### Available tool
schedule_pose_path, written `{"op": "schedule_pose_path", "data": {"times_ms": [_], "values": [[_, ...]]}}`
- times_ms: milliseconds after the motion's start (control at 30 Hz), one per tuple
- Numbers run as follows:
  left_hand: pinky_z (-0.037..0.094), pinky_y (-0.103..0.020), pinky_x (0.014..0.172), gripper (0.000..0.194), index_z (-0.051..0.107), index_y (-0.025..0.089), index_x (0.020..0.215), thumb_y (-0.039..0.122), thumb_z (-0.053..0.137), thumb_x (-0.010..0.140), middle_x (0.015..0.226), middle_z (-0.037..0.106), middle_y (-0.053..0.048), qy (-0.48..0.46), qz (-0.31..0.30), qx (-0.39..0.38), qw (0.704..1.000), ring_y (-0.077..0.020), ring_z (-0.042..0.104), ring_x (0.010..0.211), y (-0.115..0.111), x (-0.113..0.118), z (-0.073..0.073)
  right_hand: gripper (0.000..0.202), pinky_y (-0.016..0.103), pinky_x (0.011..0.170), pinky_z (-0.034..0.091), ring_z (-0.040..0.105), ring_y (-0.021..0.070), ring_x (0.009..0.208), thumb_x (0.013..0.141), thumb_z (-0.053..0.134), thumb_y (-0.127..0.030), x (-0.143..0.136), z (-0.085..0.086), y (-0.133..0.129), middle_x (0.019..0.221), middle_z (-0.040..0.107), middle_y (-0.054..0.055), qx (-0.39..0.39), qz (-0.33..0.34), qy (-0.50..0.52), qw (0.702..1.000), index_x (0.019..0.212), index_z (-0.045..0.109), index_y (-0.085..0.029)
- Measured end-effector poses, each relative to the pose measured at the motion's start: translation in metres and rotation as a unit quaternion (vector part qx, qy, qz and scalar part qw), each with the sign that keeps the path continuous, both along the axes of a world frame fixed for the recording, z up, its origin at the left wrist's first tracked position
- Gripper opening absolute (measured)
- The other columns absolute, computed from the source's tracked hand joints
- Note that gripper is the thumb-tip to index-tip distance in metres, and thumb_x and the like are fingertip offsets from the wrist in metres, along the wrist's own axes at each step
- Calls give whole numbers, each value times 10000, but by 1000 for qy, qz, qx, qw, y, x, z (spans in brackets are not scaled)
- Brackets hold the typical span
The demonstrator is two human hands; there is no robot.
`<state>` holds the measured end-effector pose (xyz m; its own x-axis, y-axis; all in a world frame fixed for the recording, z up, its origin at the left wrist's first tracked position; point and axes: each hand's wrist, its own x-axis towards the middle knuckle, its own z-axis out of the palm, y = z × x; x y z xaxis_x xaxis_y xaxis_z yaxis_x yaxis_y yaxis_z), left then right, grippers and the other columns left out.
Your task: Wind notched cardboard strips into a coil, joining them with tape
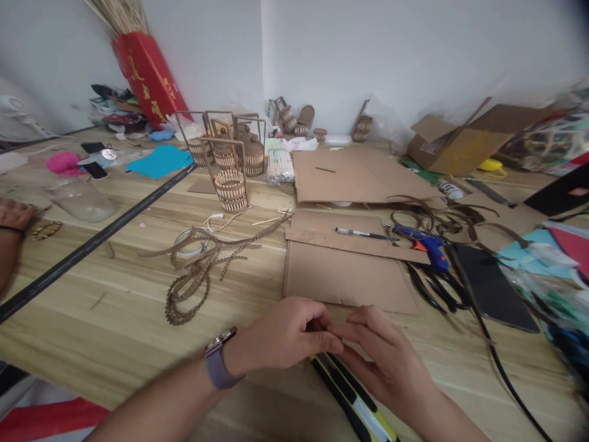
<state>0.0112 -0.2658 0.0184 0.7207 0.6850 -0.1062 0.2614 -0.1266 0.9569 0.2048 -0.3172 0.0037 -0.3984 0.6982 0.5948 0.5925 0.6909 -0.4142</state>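
My left hand (289, 334), with a watch (223, 356) on its wrist, is closed, thumb pressed against curled fingers. My right hand (396, 368) meets it, fingertips drawn together at the left thumb tip. Whatever they hold, if anything, is too small or hidden to name. Beneath the hands lies a yellow and black utility knife (352, 399) on the wooden table, partly covered by them. Just beyond, flat cardboard sheets (345, 276) carry a cardboard strip (317, 237) and a pen (365, 234). Coiled brown notched strips (188, 294) lie left of the sheets.
Small slatted buckets with tall handles (231, 190) stand at the back left. A blue glue gun (426, 242), black-handled tool (442, 288) and dark phone (494, 288) lie right; a cable (497, 356) runs alongside. Another person's hand (16, 215) rests near a glass jar (83, 199).
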Motion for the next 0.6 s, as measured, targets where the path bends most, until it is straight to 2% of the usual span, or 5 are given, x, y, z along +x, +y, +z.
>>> {"op": "schedule_pose_path", "data": {"times_ms": [233, 300, 600], "values": [[296, -188, 468, 568, 692, 122, 898, 661, 707, 720, 603, 502, 55, -61, -47, -154, 985, -75, 416, 515, 1, -2, -2, 69, 190, 525, 518, 622, 128, 617, 856, 680, -172, -1, 11, -2, 700, 623, 12, -70, 22, 103, 992, 884, 716, -224], [307, -190, 478, 581, 705, 124, 941, 659, 717, 712, 626, 515, 48, -74, -59, -174, 980, -75, 431, 525, 1, -3, -1, 40, 188, 508, 510, 613, 124, 592, 844, 705, -198, -2, 13, -3, 677, 618, 5, -83, 25, 130, 988, 863, 726, -227], [286, -196, 510, 434, 699, 134, 888, 561, 680, 814, 634, 510, 50, -65, -118, -92, 987, -89, 434, 583, 4, -7, 6, 60, 200, 510, 486, 586, 125, 579, 834, 741, -317, -6, 9, -3, 621, 622, -11, -134, 49, 191, 971, 830, 736, -258]]}}
